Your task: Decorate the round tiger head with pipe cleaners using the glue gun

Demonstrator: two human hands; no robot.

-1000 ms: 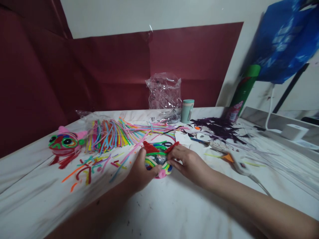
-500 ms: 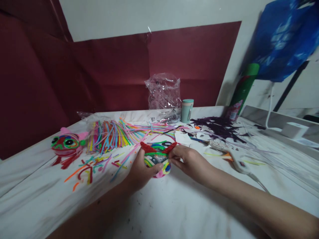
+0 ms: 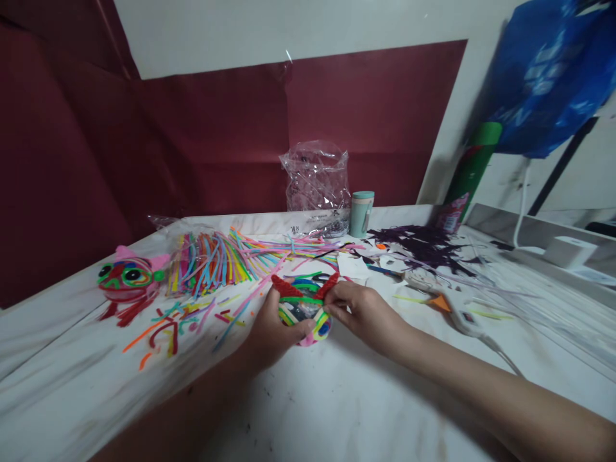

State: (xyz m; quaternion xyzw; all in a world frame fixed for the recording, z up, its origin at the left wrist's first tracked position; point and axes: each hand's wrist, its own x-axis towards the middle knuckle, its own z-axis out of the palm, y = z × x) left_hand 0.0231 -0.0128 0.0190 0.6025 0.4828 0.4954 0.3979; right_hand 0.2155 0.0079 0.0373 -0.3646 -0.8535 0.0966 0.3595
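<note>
In the middle of the table I hold a small round craft figure point(image 3: 304, 289), made of a clear shell covered with coloured pipe cleaners. Two red pointed pieces stick up from its upper left and right sides, and a blue-and-yellow eye shows at its lower right. My left hand point(image 3: 272, 328) wraps its left side, thumb laid across the front. With thumb and fingers pinched, my right hand point(image 3: 359, 311) grips the base of the right red piece point(image 3: 329, 286). Its fingertips partly hide that spot.
A finished-looking pipe-cleaner fish point(image 3: 129, 276) sits at the left. Bundled pipe cleaners point(image 3: 206, 263) and cut scraps point(image 3: 180, 321) lie beside it. A glue gun point(image 3: 462, 314) with a cord rests at the right, near dark purple shreds point(image 3: 423, 244). Behind stand a mint cup point(image 3: 360, 215) and clear bag point(image 3: 317, 179).
My right fingers have shifted slightly left, and the right red piece now stands a little steeper. My left hand keeps its hold on the craft figure.
</note>
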